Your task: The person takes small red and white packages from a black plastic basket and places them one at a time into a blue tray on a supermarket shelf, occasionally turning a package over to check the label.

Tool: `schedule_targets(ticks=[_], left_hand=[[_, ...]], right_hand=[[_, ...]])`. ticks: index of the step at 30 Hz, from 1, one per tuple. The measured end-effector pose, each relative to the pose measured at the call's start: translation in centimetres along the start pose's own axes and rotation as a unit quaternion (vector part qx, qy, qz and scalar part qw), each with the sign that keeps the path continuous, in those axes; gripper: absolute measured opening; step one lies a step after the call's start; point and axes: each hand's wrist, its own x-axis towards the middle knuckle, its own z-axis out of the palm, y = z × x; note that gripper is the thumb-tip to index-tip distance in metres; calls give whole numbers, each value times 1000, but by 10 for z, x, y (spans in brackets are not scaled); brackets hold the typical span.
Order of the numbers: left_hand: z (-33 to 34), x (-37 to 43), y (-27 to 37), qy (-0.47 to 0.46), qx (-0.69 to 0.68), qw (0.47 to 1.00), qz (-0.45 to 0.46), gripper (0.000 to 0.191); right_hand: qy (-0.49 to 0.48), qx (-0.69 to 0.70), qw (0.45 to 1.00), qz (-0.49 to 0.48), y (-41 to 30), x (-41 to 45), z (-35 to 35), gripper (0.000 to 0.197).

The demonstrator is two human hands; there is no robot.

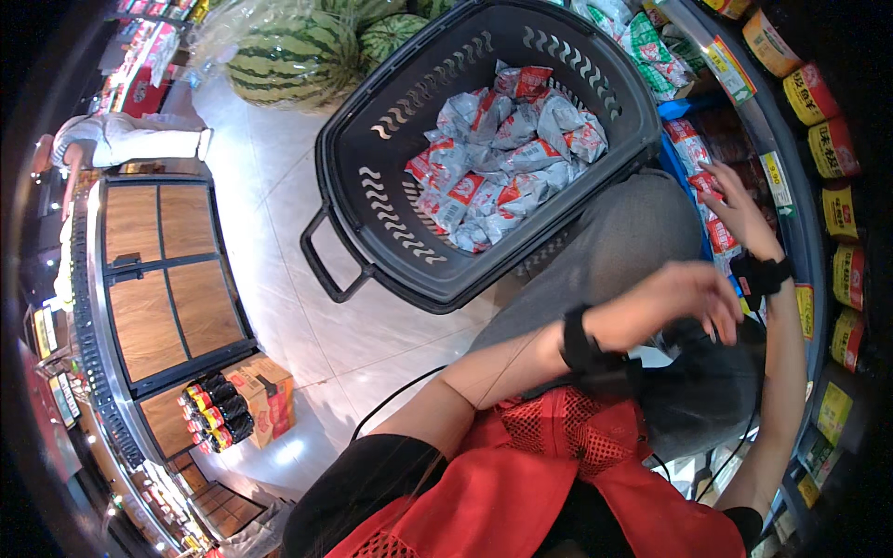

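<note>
My right hand [743, 213] reaches to the shelf at the right. Its fingers are spread over red-and-white plastic packets [691, 150] in a blue crate [680, 108]; whether the fingertips touch them I cannot tell. Blurred by motion, my left hand [666, 307] hovers beside my grey-trousered knee, fingers loosely bent and nothing visible in them. Both wrists wear black bands. In front of me stands a black plastic shopping basket [411, 77], with a heap of similar red-and-white packets [513, 153] inside.
Watermelons [293, 59] lie beyond the basket, partly under clear plastic. Jars or tubs with yellow labels [834, 146] line the shelf at right. A carton [265, 397] and shrink-wrapped bottles [216, 415] stand by a wood-panelled display counter [174, 272]. A person [132, 139] is farther off at left.
</note>
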Motion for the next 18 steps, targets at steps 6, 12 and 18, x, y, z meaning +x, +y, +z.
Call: schedule_targets(ticks=[6,12,18], left_hand=[[-51,-14,88,221,202,945,132,26],[-222,-28,87,395,417,813,-96,29],[-323,-54,54,386,688,557,-259,49]], right_hand=[[140,113,982,-55,-47,-13,-24,34],[133,77,986,-62,-50,-13,-29,30],[68,-18,994,-78,-50,-9,-22,29]])
